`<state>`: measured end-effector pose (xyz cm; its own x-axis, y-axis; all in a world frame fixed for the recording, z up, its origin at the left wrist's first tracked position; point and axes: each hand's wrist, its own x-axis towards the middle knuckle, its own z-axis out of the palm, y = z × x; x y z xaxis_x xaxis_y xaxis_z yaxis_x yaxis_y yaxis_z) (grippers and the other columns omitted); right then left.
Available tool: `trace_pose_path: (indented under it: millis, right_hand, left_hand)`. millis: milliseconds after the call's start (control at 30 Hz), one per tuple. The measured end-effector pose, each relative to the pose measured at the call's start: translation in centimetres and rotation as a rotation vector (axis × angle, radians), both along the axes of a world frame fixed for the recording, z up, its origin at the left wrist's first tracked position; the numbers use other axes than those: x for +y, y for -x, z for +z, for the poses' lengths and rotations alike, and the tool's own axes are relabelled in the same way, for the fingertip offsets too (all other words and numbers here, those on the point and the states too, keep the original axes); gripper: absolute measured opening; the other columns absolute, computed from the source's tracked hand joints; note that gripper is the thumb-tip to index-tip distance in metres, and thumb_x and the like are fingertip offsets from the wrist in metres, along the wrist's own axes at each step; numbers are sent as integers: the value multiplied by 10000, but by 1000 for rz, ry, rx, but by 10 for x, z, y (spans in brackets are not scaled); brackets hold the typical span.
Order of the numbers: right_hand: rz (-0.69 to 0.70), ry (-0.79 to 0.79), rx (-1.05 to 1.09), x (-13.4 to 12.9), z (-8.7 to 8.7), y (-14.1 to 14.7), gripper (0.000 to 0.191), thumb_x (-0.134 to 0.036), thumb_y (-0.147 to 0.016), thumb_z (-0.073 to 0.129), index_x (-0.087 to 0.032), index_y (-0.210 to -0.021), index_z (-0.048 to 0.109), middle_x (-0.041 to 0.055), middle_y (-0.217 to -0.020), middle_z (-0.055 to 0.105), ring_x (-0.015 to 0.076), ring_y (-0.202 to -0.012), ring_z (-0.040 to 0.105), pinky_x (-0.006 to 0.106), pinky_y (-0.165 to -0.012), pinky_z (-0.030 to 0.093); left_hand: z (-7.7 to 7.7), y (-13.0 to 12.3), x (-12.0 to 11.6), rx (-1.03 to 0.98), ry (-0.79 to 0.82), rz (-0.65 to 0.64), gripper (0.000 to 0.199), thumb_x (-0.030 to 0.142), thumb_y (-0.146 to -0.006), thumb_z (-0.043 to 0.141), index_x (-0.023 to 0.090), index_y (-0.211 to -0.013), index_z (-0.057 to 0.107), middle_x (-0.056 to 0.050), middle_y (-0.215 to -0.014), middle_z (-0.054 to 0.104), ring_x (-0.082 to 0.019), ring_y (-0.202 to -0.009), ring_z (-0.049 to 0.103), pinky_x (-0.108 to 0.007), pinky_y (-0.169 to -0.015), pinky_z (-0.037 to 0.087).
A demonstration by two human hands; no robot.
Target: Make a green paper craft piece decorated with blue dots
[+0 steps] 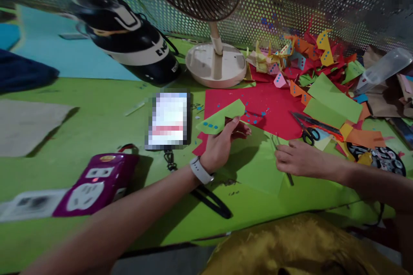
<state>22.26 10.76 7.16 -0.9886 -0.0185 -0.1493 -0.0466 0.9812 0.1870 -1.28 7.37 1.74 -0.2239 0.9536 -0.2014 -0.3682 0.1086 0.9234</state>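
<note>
My left hand (222,144), with a pale watch on its wrist, pinches a folded light-green paper piece (219,119) with a row of blue dots along one end. In my right hand (298,159) is a slim metal tool (289,178), which looks like tweezers; its thin tips point up and away, and the fingers cover its middle. Beneath both hands lies a green paper sheet (258,167). A red sheet (271,105) scattered with small blue bits lies just beyond them. Black-handled scissors (310,136) rest right of the red sheet, near my right hand.
Cut coloured papers (309,53) are heaped at the back right, beside a clear plastic bottle (387,68). A fan (214,66) and a black bottle (138,47) stand at the back. Left of my hands are a phone (169,116) and a purple power outlet box (97,182).
</note>
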Motion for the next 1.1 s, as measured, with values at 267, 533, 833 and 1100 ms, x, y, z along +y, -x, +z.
trace_pose_path:
  millis: [267,533,833,1100]
  right_hand:
    - [94,-23,-31,9,5,1,216,-94,-993,397,-181,-926,583,8,-793,616,158,-745,541,327,-676,324]
    - [-15,-46,-25,12,2,-3,152,-115,-964,462,-169,-903,591,42,-829,630,184,-763,553,325,-628,336]
    - [-554,421,532,37,24,-4,90,-259,-902,497,-216,-900,576,50,-849,637,181,-788,588,321,-702,457]
    - [-745,649,663,49,7,22,106,-295,-824,513,-208,-772,546,-14,-654,558,118,-574,494,262,-577,395]
  left_hand:
    - [-3,0,0,-8,-12,-15,324,481,-818,624,187,-683,652,-44,-726,685,-178,-692,633,-317,-687,524]
    - [0,1,2,-56,41,21,278,433,-815,631,192,-676,632,-52,-722,683,-188,-700,639,-317,-680,525]
    - [-2,1,6,-118,39,47,277,420,-809,619,191,-654,623,-27,-690,666,-159,-665,627,-304,-696,524]
    - [-2,-2,6,-118,55,62,266,419,-806,638,188,-674,622,-41,-698,682,-181,-683,655,-342,-743,550]
